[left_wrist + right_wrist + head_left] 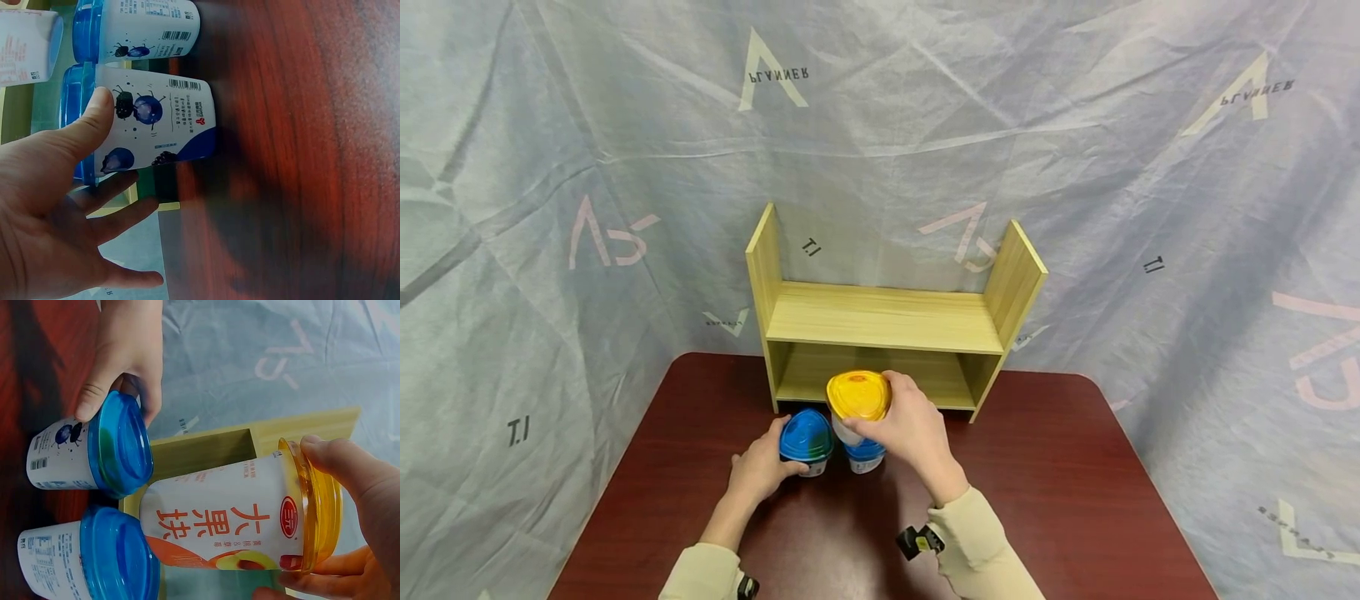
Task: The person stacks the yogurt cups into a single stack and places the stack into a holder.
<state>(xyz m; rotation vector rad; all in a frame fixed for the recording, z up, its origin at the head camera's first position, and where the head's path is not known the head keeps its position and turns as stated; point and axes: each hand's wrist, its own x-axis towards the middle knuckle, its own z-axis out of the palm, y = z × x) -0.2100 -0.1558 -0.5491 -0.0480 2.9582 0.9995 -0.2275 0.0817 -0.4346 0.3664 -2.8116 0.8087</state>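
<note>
Pale sleeves (981, 537) come in at the bottom of the head view, over a reddish-brown table (1060, 500). Right hand (910, 423) pinches the yellow-lidded cup (219, 519) round its lid, thumb on one side and fingers on the other, holding it in the air in front of a wooden shelf (883, 317). Left hand (756, 468) is spread, its thumb against the left blue-lidded cup (156, 119) and its fingers loosely extended at the side; how firmly they touch, I cannot tell. Just beside that cup, another blue-lidded cup (865, 458) stands on the table.
</note>
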